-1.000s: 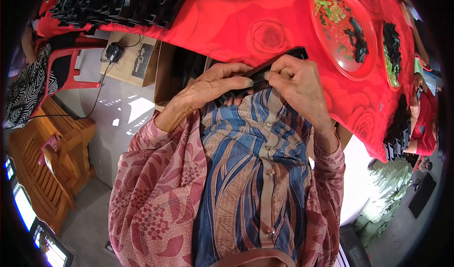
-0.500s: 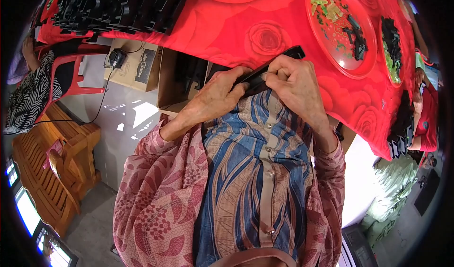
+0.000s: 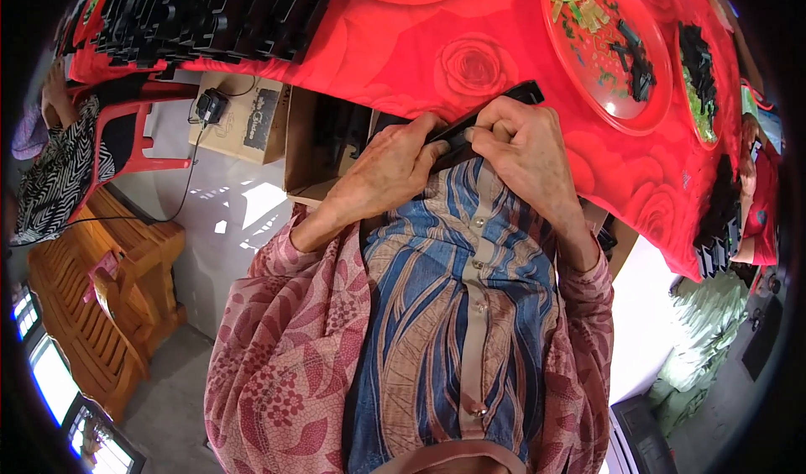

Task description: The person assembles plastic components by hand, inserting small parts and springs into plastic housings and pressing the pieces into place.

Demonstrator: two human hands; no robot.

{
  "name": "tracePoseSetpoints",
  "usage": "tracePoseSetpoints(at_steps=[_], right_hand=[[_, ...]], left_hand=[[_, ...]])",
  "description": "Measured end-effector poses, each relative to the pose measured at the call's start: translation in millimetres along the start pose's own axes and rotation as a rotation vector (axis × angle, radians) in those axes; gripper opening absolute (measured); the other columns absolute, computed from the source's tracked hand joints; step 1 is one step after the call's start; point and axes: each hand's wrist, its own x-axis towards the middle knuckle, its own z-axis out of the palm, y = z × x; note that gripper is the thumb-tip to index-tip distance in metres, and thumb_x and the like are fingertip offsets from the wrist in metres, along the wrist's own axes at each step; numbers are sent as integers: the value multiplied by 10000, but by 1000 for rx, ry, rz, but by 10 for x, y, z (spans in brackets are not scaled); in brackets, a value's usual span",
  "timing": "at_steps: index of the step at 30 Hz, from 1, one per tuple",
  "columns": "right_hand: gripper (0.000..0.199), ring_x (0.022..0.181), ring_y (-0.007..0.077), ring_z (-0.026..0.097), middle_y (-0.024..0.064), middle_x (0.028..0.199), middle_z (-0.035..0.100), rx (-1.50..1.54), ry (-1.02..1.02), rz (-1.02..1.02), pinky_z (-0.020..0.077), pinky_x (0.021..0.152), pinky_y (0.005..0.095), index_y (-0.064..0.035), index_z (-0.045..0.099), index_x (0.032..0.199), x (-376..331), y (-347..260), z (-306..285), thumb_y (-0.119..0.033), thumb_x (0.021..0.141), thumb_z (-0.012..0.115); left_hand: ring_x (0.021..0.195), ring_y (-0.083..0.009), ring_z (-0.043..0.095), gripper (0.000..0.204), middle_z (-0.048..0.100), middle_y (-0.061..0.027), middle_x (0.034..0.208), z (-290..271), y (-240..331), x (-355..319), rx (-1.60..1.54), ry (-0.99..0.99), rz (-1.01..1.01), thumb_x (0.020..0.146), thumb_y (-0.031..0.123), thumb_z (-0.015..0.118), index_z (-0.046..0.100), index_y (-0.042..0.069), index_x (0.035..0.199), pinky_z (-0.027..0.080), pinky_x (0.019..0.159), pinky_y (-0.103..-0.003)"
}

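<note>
Tablecloth [image 3: 382, 50]: red with roses, spread ahead of the person in the head view; a red tray [image 3: 617, 111] stands on it to the right, a row of black parts [image 3: 210, 16] to the far left.
Black bar [image 3: 527, 94]: in both hands, by the table's near edge, just in front of the blue patterned shirt [image 3: 420, 281].
Long axis: slantwise, from low on the left to high on the right; its uncovered end points away from the body, toward the tray.
Left hand [image 3: 382, 167]: closed around the bar's lower part.
Right hand [image 3: 529, 142]: nearer that uncovered end, thumb and fingers bunched tight on the bar; whether they also pinch something small, I can't tell.
</note>
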Motion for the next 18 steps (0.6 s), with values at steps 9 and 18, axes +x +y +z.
tracePoseSetpoints(at_steps=[9, 18], right_hand=[[109, 428, 176, 540, 106, 520, 564, 34, 37, 2, 388, 446, 335, -3, 640, 726, -47, 26, 11, -98, 753, 686], [132, 538, 324, 624, 156, 585, 611, -54, 63, -29, 460, 522, 428, -14, 635, 770, -123, 6, 37, -141, 781, 671]], left_hand=[[786, -399, 621, 224, 617, -266, 845, -45, 184, 23, 65, 45, 10, 915, 21, 548, 555, -52, 1127, 480, 713, -371], [741, -318, 662, 210, 655, -259, 827, 152, 47, 23, -184, 170, 8, 897, 52, 605, 601, -66, 1070, 494, 707, -366]])
